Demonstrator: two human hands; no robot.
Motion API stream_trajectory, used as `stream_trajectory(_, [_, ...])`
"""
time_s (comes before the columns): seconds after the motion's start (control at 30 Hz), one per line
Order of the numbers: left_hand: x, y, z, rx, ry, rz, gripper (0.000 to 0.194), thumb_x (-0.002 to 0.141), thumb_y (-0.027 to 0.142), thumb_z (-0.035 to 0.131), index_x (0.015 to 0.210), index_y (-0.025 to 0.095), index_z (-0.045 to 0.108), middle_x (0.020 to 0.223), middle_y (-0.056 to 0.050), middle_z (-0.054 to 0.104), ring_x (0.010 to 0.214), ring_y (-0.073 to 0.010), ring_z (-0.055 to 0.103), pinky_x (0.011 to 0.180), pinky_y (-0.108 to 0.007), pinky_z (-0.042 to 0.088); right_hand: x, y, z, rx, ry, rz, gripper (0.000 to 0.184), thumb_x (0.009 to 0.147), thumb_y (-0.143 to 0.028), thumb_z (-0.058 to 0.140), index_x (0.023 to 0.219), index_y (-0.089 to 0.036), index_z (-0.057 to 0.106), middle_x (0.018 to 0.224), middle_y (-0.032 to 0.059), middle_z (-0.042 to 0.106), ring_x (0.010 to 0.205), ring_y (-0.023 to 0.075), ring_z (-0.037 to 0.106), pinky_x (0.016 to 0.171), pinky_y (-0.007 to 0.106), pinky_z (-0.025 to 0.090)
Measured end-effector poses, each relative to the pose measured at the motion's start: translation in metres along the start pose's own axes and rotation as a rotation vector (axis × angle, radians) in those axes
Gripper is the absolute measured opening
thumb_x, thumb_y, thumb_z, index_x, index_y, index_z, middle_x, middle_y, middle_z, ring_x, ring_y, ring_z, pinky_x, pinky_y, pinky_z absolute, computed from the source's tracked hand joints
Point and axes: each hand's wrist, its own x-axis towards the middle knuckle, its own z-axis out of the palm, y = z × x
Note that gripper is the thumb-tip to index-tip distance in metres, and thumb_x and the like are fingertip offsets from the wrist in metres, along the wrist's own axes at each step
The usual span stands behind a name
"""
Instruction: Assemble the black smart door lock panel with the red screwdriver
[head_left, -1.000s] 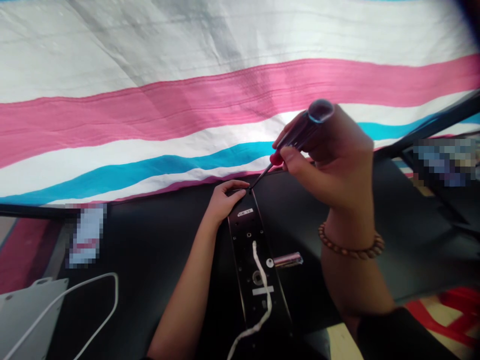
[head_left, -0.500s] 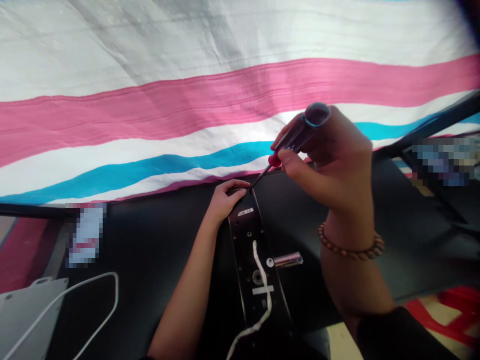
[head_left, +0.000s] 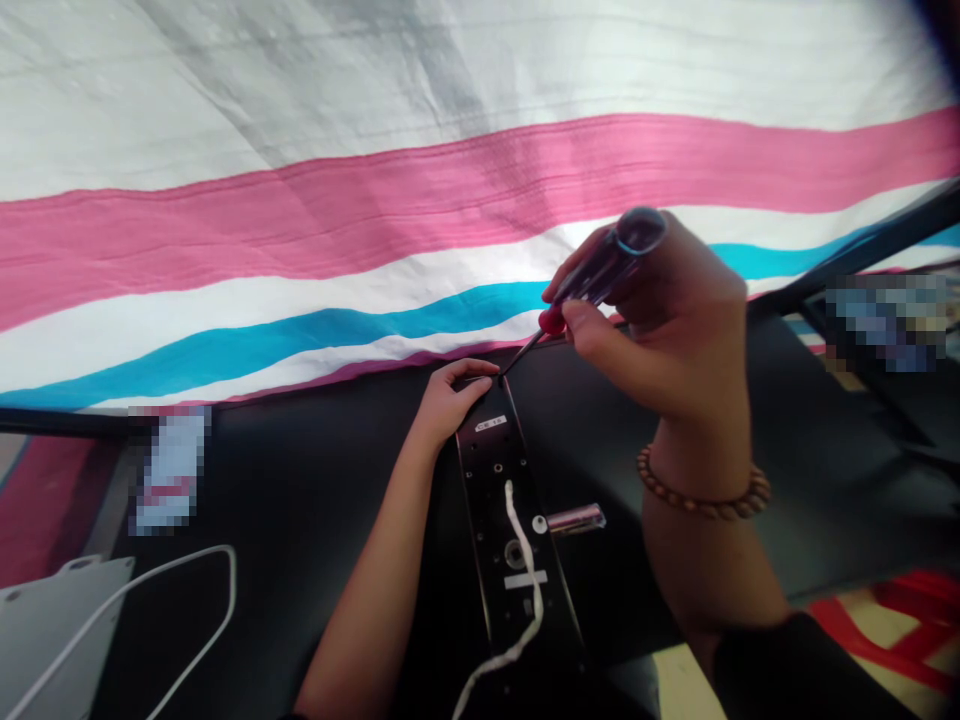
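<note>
right hand (head_left: 660, 320): fingers and thumb are closed in a firm pinch around a screwdriver (head_left: 604, 268) with a dark, translucent handle and a red collar. the shaft slants down and to the left, and its tip reaches the top end of a long black metal plate (head_left: 487, 470). whether the tip is seated in a screw cannot be told from this view.

left hand (head_left: 454, 398): fingers lie nearly flat and slightly curled across the top end of the plate, just beside the screwdriver tip. how hard they bear on it, or whether they grip it, cannot be told.

the plate lies lengthwise on a black table (head_left: 300, 490), running away from the person, with its top end near the table's far edge. it carries a small white label (head_left: 490, 423) near that end. a white cord (head_left: 521, 535) runs along it and off its near end. a short metal cylinder with a pinkish sheen (head_left: 576, 518) lies just right of the plate.

a wooden bead bracelet (head_left: 703, 497) sits on the right wrist. a grey panel (head_left: 52, 630) with a white cable (head_left: 165, 562) sits at the lower left of the table. a white, pink and blue striped tarpaulin (head_left: 300, 100) hangs beyond the table.
</note>
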Motion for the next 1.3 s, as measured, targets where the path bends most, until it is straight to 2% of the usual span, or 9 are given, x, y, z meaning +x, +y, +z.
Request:
stream_trajectory(0.67, [-0.0009,0.0011,0.0005,0.024,-0.004,-0.008,0.020,0.077,0.027,0.071,0.095,0.019,0.077,0.096,-0.005,0.077,0.095,-0.0240,0.070,0.093,-0.040,0.052,0.0019,0.0008,0.0019,-0.019,0.048,-0.033,0.020,0.082,-0.012,0.066,0.097,-0.024,0.062,0.083,-0.0006,0.066,0.074,0.0175,0.066,0.068,0.035,0.058])
stream_trajectory(1.03, [0.0005,-0.0020,-0.0009,0.003,-0.021,0.024,0.021,0.078,0.025,0.072,0.099,0.020,0.076,0.100,-0.005,0.076,0.098,-0.0224,0.070,0.097,-0.040,0.052,0.0022,0.0044,0.0020,-0.047,0.058,-0.019,0.020,0.082,-0.014,0.067,0.098,-0.025,0.061,0.080,-0.0022,0.065,0.071,0.0149,0.064,0.068,0.033,0.057])
stream_trajectory(1.3, [0.0005,-0.0033,-0.0002,-0.001,-0.018,0.008,0.022,0.079,0.027,0.071,0.098,0.020,0.075,0.100,-0.006,0.076,0.098,-0.0231,0.070,0.097,-0.042,0.052,0.0009,0.0034,0.0036,-0.019,0.047,-0.010,0.022,0.082,-0.016,0.069,0.100,-0.027,0.062,0.082,-0.0014,0.065,0.071,0.0170,0.065,0.068,0.036,0.058])
